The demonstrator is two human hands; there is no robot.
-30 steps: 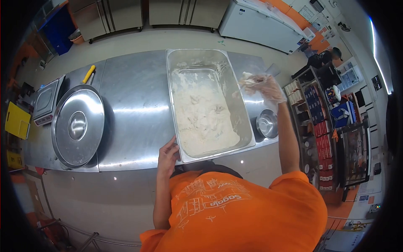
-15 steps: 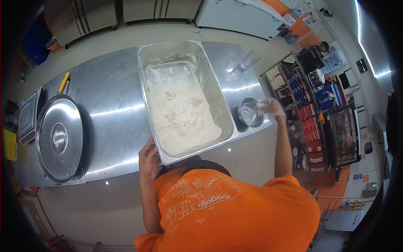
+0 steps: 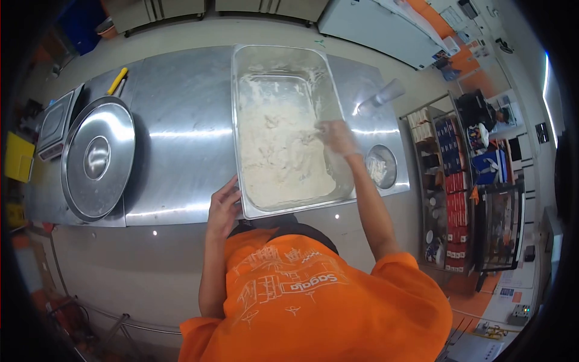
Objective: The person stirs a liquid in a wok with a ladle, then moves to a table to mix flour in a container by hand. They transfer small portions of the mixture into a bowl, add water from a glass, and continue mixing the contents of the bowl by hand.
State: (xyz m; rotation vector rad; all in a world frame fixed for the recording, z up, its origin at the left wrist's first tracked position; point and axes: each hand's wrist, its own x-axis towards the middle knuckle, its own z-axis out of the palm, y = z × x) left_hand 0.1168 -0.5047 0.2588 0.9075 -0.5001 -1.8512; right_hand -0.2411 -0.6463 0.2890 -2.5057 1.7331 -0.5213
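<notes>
And here we are at the tabletop (image 3: 175,108), with the long, deep metal pan (image 3: 237,151) standing on it right in front of us! Pale, lumpy flour mixture (image 3: 283,163) covers most of its bottom, thinning toward the far end, with white smears up the walls.

Our left hand (image 3: 224,208) is down at the pan's near left corner, bent fingers touching the outside; whether they grip it, we cannot tell. Over on the pan's right side, our right hand (image 3: 338,137) is above the long wall, fingertips reaching in over the mixture. It's a blur, folks, so we cannot tell whether it is clenched or has hold of anything.

Just right of the pan, toward its near end, sits a round metal bowl (image 3: 392,172) with white stuff inside. Farther up that same side we spot a clear container (image 3: 389,92).

Swing left, well apart from the pan, and there's a big round metal lid (image 3: 111,172). Beyond the lid lies a yellow-handled tool (image 3: 117,81), and left of that, a scale (image 3: 55,123). Off to the pan's right, past the tabletop, stands a shelf rack (image 3: 449,175) stacked with boxes.
</notes>
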